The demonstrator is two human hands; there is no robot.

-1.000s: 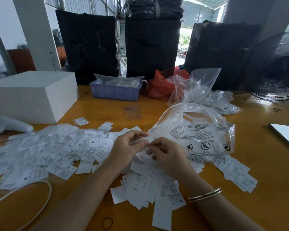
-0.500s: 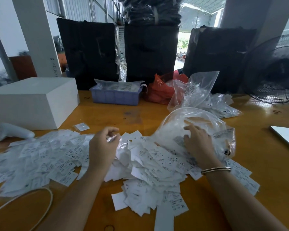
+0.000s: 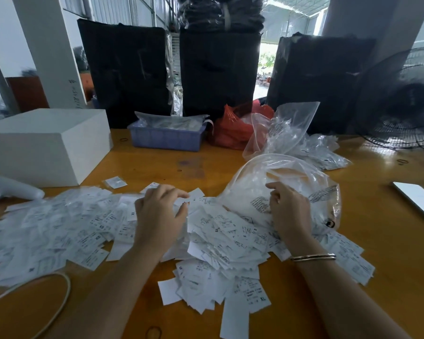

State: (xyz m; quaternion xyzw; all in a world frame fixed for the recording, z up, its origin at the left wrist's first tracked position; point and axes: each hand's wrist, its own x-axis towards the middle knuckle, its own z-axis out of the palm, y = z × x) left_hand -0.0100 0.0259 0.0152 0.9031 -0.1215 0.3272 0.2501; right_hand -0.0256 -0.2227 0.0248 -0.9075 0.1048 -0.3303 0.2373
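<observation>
Viewing from the head camera, we are holding the left hand [image 3: 160,216] over the label pile [image 3: 230,231] on the desk [image 3: 157,167]. Its fingers are curling loosely, and we cannot tell whether they are pinching a label. The right hand [image 3: 289,211] is gripping the clear bag [image 3: 291,172], fingers curled into the film. The bag's mouth appears to be facing left toward the pile, so the left hand is lying nearer the labels.

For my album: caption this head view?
Left hand over paper labels, right hand on a clear plastic bag.
</observation>
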